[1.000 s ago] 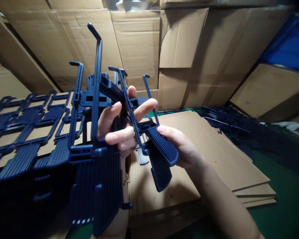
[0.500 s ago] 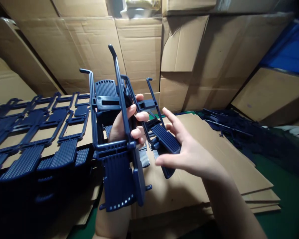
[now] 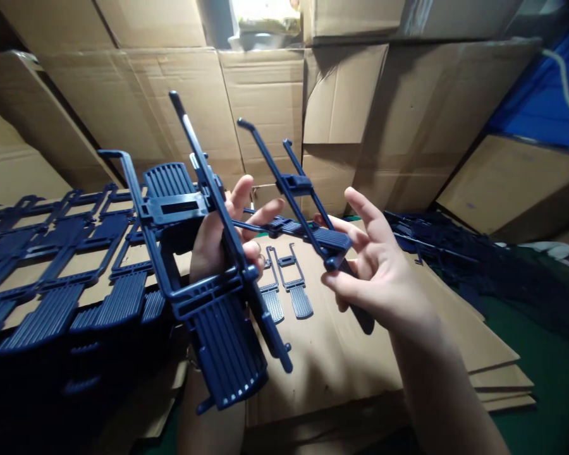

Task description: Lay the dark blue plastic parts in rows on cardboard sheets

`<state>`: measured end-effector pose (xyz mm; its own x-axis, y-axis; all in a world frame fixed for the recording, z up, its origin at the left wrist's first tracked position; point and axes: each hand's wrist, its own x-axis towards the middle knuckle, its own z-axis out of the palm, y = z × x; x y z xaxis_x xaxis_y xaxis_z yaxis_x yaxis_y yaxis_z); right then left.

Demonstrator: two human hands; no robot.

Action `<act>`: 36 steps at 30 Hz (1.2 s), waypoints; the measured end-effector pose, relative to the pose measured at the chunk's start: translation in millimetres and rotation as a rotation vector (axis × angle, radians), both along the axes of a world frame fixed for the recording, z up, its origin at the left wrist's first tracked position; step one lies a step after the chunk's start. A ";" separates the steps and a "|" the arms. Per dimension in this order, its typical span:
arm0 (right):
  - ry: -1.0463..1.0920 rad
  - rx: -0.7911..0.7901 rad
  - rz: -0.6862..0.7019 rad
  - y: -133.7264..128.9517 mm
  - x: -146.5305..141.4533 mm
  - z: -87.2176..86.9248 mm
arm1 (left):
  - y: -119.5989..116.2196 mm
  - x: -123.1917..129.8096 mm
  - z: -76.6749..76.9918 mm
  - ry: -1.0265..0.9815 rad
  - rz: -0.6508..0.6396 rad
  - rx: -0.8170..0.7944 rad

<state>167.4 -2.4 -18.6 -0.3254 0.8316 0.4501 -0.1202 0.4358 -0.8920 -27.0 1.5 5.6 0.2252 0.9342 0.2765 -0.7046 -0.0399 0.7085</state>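
Head view.

Left hand [image 3: 225, 237]: raised, forearm rising from the near side; palm behind the larger frame [image 3: 208, 294], fingers partly curled about its rail, index finger lifted. Grip: holding that frame, which leans, its ribbed panel hanging lowest.

Right hand [image 3: 370, 272]: raised, fingers spread upward, thumb set below. Grip: narrow at the thumb, holding the lower end of the smaller frame [image 3: 298, 184], which tilts away to the upper left, above the far left part of the cardboard stack [image 3: 436, 328]. Between the hands: a ribbed strip [image 3: 284, 226]; which frame it belongs to cannot be told.

Flat frames [image 3: 299, 302], dark blue: lying on the stack toward its left edge.

Rows of frames [image 3: 116, 234], same colour: left of the stack, ribbed panels toward the near edge.

Heap of dark parts [image 3: 436, 243]: on the green surface [image 3: 526, 338], beyond the stack's right edge.
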 end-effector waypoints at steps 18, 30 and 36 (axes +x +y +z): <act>-1.419 -0.297 -0.373 98.2 -2.4 -93.6 | -0.7 -39.0 0.3 -0.171 -0.165 0.161; -1.340 -0.086 -0.298 85.6 -36.5 -109.9 | 17.5 -21.9 -6.6 -0.261 -0.261 -0.061; -1.294 -0.086 -0.220 85.0 -32.0 -109.2 | 7.6 -2.0 1.0 -0.247 -0.384 -0.086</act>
<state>135.5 82.6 -127.8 -0.3335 0.9324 -0.1395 0.9023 0.2728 -0.3338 -29.0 9.1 6.6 0.4966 0.8178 0.2910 -0.8050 0.3086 0.5067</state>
